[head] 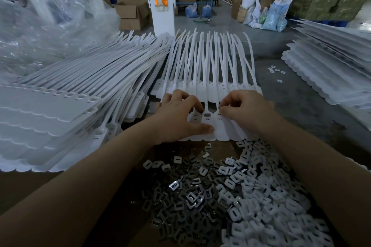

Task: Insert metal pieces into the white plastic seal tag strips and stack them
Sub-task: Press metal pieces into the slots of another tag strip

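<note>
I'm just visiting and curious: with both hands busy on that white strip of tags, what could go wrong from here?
1. The metal pieces and white caps lie in loose heaps that mingle in the middle, so a wrong part might be picked.
2. The left hand only presses the seal tag strip, which could shift while the right hand pinches at a slot.
3. The tall stack of strips leans and might slide.

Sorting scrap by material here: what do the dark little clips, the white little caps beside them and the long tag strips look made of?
Dark clips: apparently stamped metal, grey with bright glints.
White caps: likely moulded plastic, opaque, soft sheen.
Tag strips: white plastic by their look, matt, with thin tails that bend.
</note>
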`<action>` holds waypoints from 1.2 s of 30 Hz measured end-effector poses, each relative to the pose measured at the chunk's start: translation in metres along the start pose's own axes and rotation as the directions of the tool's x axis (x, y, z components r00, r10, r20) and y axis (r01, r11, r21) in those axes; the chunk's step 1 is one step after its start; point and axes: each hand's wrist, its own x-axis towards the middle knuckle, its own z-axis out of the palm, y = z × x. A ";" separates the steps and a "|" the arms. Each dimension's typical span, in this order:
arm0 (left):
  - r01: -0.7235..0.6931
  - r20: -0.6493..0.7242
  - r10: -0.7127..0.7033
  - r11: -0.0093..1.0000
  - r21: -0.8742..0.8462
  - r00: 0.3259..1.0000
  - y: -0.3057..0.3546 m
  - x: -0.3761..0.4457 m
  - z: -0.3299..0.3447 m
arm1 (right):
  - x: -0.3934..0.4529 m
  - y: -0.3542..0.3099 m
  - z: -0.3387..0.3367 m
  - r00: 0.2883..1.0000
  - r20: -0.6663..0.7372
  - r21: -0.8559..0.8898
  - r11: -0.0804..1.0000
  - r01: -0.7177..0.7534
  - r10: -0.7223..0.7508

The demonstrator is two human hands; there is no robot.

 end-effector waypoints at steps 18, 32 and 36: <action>-0.258 -0.084 0.294 0.919 0.299 0.952 0.012 -0.007 -0.001 | 0.004 0.000 0.004 0.999 -0.016 0.214 0.976 -0.045 0.049; -0.333 -0.061 0.368 0.891 0.309 0.928 0.011 -0.006 0.002 | 0.000 0.000 0.005 0.997 -0.046 0.135 0.990 -0.051 0.058; -0.338 -0.061 0.380 0.876 0.343 0.923 0.011 -0.007 0.000 | -0.001 -0.001 0.004 0.998 -0.045 0.124 0.991 -0.047 0.053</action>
